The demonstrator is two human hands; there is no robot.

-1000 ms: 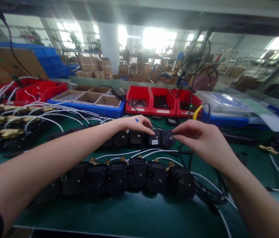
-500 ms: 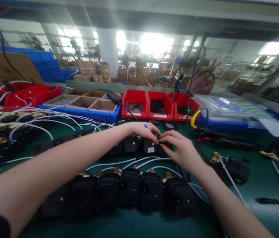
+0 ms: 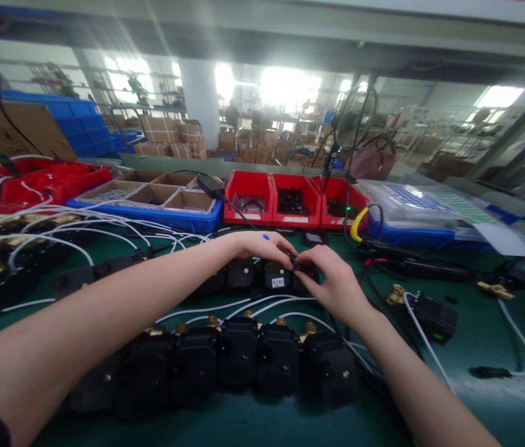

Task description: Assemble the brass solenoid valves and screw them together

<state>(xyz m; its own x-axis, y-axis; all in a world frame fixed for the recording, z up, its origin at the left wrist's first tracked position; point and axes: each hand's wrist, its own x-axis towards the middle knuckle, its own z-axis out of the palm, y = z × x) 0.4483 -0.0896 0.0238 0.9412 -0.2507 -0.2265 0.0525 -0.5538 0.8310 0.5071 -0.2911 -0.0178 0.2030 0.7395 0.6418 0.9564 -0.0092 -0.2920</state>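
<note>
The left hand [image 3: 262, 247] and right hand [image 3: 332, 282] meet over the far row, both pinching the end black module [image 3: 300, 273] on the green mat [image 3: 476, 347], behind the near row of modules [image 3: 243, 360]. A slip could tug the white wires [image 3: 243, 305] or knock neighbouring units. A small white label [image 3: 278, 282] shows, its print too fine to read
</note>
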